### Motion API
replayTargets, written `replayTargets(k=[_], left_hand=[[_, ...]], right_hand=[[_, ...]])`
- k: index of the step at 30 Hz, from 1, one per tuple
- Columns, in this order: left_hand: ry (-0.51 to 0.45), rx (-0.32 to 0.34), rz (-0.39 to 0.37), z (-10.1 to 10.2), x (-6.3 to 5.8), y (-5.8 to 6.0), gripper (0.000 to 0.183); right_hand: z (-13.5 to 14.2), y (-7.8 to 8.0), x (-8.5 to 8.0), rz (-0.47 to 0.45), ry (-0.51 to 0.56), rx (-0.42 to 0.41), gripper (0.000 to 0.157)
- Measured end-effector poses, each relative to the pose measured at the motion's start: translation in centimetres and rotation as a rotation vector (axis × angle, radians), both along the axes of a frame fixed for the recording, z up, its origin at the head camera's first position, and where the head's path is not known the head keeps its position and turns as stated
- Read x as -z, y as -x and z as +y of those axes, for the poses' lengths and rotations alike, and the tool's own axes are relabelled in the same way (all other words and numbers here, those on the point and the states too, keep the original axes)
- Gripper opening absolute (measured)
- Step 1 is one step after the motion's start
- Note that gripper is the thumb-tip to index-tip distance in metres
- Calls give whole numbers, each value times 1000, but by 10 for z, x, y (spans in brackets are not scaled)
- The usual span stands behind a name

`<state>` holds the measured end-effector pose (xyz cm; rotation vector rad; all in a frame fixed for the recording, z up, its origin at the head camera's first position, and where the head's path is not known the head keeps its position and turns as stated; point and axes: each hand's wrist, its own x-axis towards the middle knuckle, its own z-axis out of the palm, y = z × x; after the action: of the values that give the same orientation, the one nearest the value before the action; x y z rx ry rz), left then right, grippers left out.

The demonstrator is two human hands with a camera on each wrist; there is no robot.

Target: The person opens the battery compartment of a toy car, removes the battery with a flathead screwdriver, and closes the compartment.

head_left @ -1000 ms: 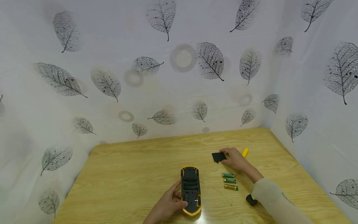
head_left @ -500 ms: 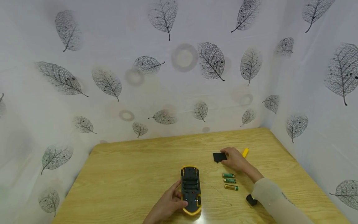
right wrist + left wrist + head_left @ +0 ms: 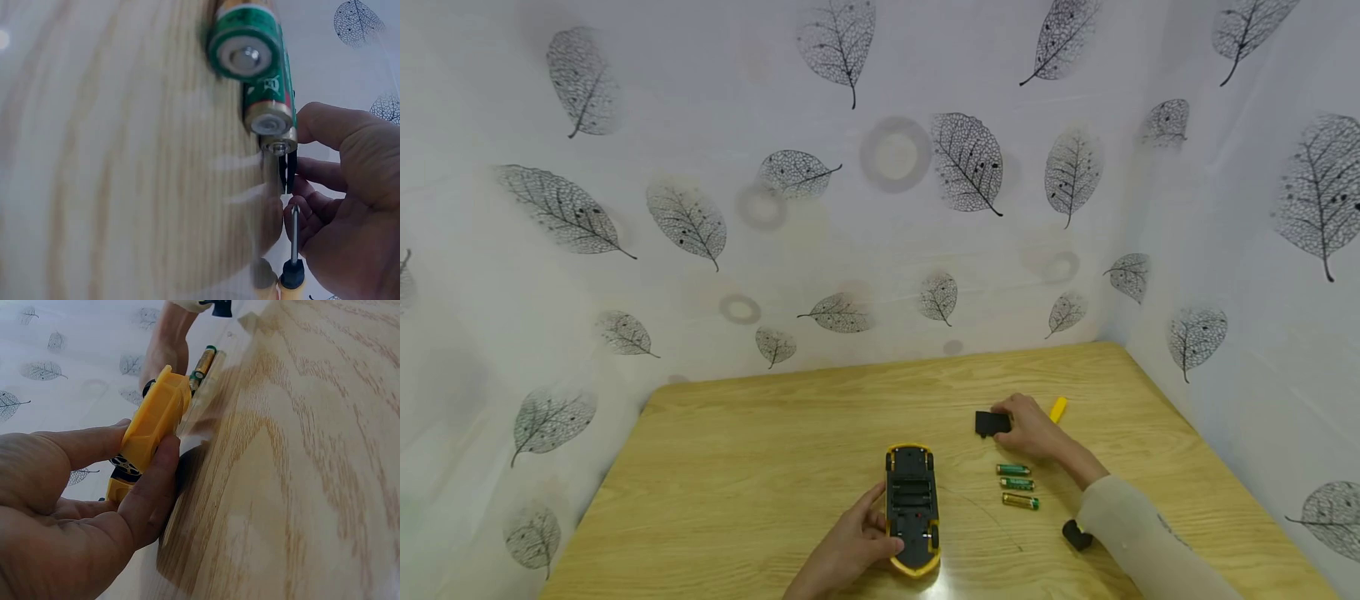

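My left hand [image 3: 850, 542] holds a yellow toy car [image 3: 913, 533] upside down, thumb over its black underside and fingers along its left side. Its battery compartment [image 3: 912, 493] is uncovered, with bare slots. In the left wrist view, thumb and fingers grip the yellow body [image 3: 153, 419]. Farther back on the right, my right hand [image 3: 1030, 428] pinches a thin black battery cover [image 3: 991, 423] by its near and far edges, close over the table. In the right wrist view, the cover [image 3: 288, 172] shows edge-on by the fingers, partly hidden behind batteries [image 3: 269, 115].
Three AA batteries [image 3: 1017, 484] lie in a column between the car and my right forearm. A screwdriver [image 3: 293, 275] with a yellow handle [image 3: 1058, 408] lies beside my right hand. A small black object [image 3: 1077, 535] rests near the right sleeve [image 3: 1138, 533] on the wooden table [image 3: 745, 483].
The black battery cover has slid slightly to the right, farther in between my right thumb and fingers. My left hand and the car have stayed in place.
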<state>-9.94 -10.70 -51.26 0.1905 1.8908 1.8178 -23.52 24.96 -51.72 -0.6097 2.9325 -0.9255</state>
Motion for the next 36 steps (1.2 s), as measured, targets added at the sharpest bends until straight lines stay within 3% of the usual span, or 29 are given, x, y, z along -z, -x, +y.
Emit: replayTargets(k=[9,17,31,36], left_hand=[[9,4,10,1,0,0,95],[9,3,16,1,-1,0,95],[36,0,9,1,-1,1,94],[37,-5,-1,2,1,2,94]], right_hand=[[3,-1,1,34,11,-2,44],[3,-9,-12,-22,103,-25,47],[-30,-55,-24,28,264,-93,46],[-50,-69,-23,1,316,-99,45]])
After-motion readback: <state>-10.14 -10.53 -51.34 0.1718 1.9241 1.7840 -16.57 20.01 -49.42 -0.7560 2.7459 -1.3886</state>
